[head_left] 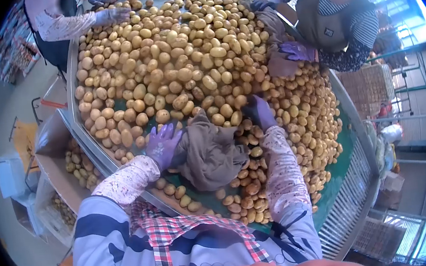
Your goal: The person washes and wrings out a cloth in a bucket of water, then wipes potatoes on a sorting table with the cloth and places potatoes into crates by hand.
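Note:
Both my hands wear purple gloves over a big heap of potatoes [181, 74]. My left hand [164, 144] lies at the near left edge of the heap with its fingers spread, at the left side of a crumpled grey-brown cloth [210, 151]. Right of the cloth, my right hand [261, 112] reaches among the potatoes; its fingertips are dark and blurred, and what they touch cannot be made out. The cloth rests on potatoes and on a green surface [207, 197].
A metal rim [92, 148] borders the sorting table. Cardboard box [55, 160] with potatoes stands at the left. One co-worker's gloved hands [113, 16] are at top left; another person [336, 16] at top right holds a cloth [275, 27]. Slatted metal [343, 213] lies lower right.

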### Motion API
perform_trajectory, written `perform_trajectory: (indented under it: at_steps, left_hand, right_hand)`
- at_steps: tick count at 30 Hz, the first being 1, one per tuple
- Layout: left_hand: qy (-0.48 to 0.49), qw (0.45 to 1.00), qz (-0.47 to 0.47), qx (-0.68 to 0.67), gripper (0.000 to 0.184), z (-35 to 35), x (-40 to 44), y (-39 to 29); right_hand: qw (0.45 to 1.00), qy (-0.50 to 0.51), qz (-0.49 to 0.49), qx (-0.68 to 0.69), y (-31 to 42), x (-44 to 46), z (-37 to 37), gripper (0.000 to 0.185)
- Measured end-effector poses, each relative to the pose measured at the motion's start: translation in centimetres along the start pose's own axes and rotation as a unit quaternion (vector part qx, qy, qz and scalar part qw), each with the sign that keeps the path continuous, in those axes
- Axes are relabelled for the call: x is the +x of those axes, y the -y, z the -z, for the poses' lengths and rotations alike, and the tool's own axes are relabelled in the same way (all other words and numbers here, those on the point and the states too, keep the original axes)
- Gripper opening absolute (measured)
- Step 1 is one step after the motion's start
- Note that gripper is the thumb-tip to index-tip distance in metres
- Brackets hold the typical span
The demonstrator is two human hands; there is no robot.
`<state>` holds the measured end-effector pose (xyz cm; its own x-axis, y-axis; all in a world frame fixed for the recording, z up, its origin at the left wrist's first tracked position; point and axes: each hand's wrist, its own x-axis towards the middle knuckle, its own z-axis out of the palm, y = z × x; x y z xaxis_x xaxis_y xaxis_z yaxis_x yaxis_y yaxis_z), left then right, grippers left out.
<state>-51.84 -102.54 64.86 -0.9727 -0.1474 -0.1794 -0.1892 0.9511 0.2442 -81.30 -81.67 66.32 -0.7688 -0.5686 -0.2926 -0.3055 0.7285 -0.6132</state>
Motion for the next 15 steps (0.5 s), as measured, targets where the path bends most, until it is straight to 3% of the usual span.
perform_trajectory:
  at_steps: [3,6,7,8,9,12,13,15]
  left_hand:
    - [-0.006,0.999,0.004,-0.034,0.067,0.8,-0.1,-0.3]
    - [-0.077,0.996,-0.027,0.034,0.069,-1.2,0.0,0.4]
    - [-0.086,0.994,-0.027,0.056,0.069,-1.4,0.0,0.5]
    - [-0.083,0.995,-0.023,0.052,0.070,-1.1,0.0,0.4]
    - [-0.057,0.998,-0.012,0.035,0.060,-0.7,0.0,0.2]
    - [-0.023,0.999,0.005,0.045,0.043,0.4,-0.3,0.0]
    - [-0.029,0.999,0.008,0.045,0.043,0.6,-0.5,0.0]
    - [-0.051,0.998,0.004,0.040,0.043,0.7,-0.5,0.0]
  right_hand:
    - [0.991,-0.070,0.110,0.011,7.9,1.4,-0.3,0.039]
    - [0.936,-0.196,0.291,-0.017,11.2,7.8,-3.6,0.033]
    - [0.939,-0.165,0.295,-0.059,12.2,9.4,-4.2,0.031]
    - [0.955,-0.120,0.252,-0.099,12.4,10.8,-5.3,0.040]
    - [0.965,-0.073,0.207,-0.141,12.6,12.0,-6.5,0.050]
    - [0.970,-0.033,0.014,-0.242,16.1,12.0,-7.5,0.058]
    - [0.962,0.043,0.013,-0.270,15.5,13.0,-7.1,0.063]
    - [0.964,0.085,0.010,-0.254,15.1,11.6,-6.1,0.062]
